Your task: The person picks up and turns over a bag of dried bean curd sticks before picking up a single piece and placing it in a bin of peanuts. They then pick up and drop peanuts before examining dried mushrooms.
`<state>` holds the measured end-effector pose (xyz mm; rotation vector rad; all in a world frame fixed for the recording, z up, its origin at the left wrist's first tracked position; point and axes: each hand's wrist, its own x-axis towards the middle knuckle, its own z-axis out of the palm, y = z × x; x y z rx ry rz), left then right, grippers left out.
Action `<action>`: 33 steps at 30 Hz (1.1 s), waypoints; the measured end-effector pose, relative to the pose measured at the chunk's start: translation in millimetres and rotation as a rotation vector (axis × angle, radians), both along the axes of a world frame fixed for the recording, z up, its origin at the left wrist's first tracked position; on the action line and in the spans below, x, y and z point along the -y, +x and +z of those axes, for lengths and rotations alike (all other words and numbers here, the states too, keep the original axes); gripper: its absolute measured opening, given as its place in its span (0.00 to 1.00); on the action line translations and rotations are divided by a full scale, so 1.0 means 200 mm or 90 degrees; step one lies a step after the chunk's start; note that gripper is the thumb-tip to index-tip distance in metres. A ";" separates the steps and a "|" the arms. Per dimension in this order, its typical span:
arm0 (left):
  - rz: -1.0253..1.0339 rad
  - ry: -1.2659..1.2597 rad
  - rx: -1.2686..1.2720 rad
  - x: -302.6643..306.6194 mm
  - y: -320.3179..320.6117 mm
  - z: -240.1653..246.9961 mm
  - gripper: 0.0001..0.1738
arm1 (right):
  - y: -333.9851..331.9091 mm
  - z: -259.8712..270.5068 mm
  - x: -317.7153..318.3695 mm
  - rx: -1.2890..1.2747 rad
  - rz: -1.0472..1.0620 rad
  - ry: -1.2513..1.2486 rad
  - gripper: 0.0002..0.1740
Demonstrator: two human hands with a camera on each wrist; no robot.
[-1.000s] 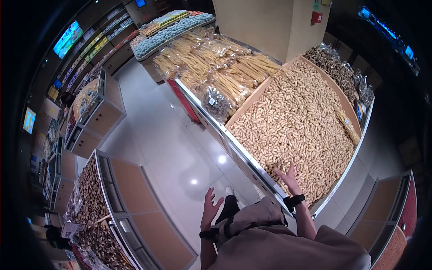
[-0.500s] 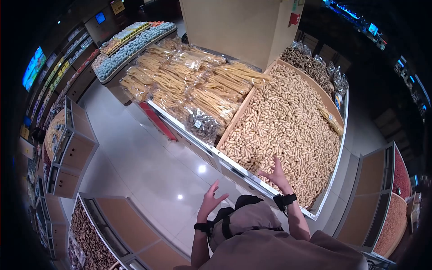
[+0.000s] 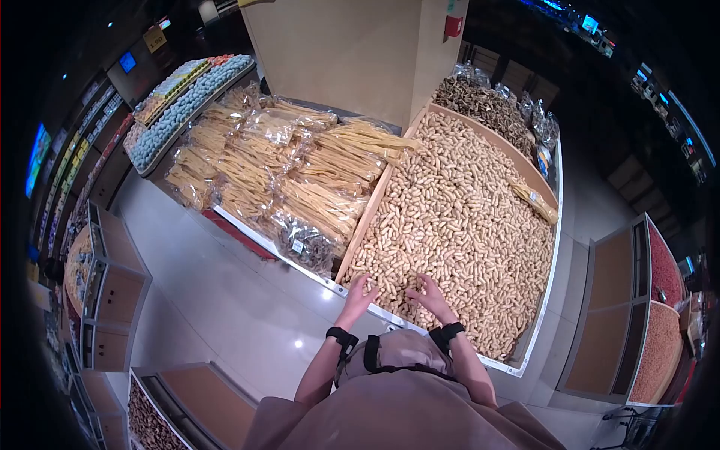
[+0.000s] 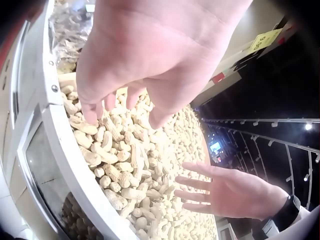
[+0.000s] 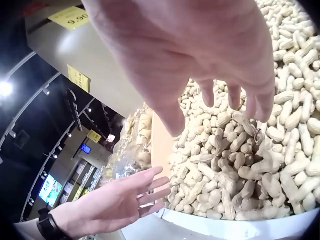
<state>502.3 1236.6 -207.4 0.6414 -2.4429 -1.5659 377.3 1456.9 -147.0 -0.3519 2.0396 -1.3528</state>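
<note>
Unshelled peanuts (image 3: pixel 465 225) fill a wooden-sided bin in the head view. Over the bin's near edge is my left hand (image 3: pixel 358 300), its fingers spread and slightly bent, holding nothing. To its right my right hand (image 3: pixel 433 301) hovers above the near peanuts, thumb apart from the fingers, also empty. The left wrist view has the left hand (image 4: pixel 155 50) large above the peanuts (image 4: pixel 120 175). In the right wrist view the right hand (image 5: pixel 200 55) hangs over shaded peanuts (image 5: pixel 240 155). Whether any fingertip touches them I cannot tell.
Bags of long yellow sticks (image 3: pixel 322 157) lie left of the wooden divider (image 3: pixel 367 221). The bin's white metal rim (image 3: pixel 516 369) runs along the near side. A tall beige pillar (image 3: pixel 337 60) stands behind. Other display stands are at both sides.
The left hand has moved from above the floor to the bin's near edge, closer to the right hand. The view has shifted, with the bin now more central.
</note>
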 end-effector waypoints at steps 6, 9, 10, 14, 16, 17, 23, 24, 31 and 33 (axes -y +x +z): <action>0.015 0.008 0.143 0.01 -0.24 0.02 0.36 | -0.14 -0.22 0.12 -0.068 -0.004 0.073 0.48; -0.004 -0.013 0.182 0.00 -0.29 0.03 0.41 | -0.12 -0.22 0.16 -0.153 -0.004 0.185 0.54; -0.027 -0.051 0.182 -0.02 -0.31 0.05 0.45 | -0.12 -0.21 0.18 -0.105 -0.013 0.197 0.58; -0.092 -0.184 0.175 -0.04 -0.30 0.07 0.53 | -0.03 -0.17 0.24 -0.238 0.004 0.239 0.60; -0.089 -0.289 0.116 -0.05 -0.33 0.12 0.51 | 0.02 -0.13 0.29 -0.275 -0.006 0.250 0.60; -0.111 -0.290 0.107 -0.04 -0.34 0.14 0.52 | 0.04 -0.10 0.31 -0.272 -0.001 0.257 0.59; -0.176 -0.269 0.123 -0.01 -0.40 0.17 0.55 | 0.04 -0.14 0.38 -0.355 0.003 0.305 0.60; -0.177 -0.262 0.133 -0.01 -0.41 0.16 0.56 | 0.03 -0.12 0.38 -0.351 0.012 0.310 0.59; -0.207 -0.285 0.180 0.01 -0.46 0.09 0.57 | 0.01 -0.11 0.40 -0.322 0.029 0.376 0.60; -0.213 -0.323 0.127 0.01 -0.47 0.02 0.56 | 0.01 -0.12 0.42 -0.351 0.037 0.402 0.58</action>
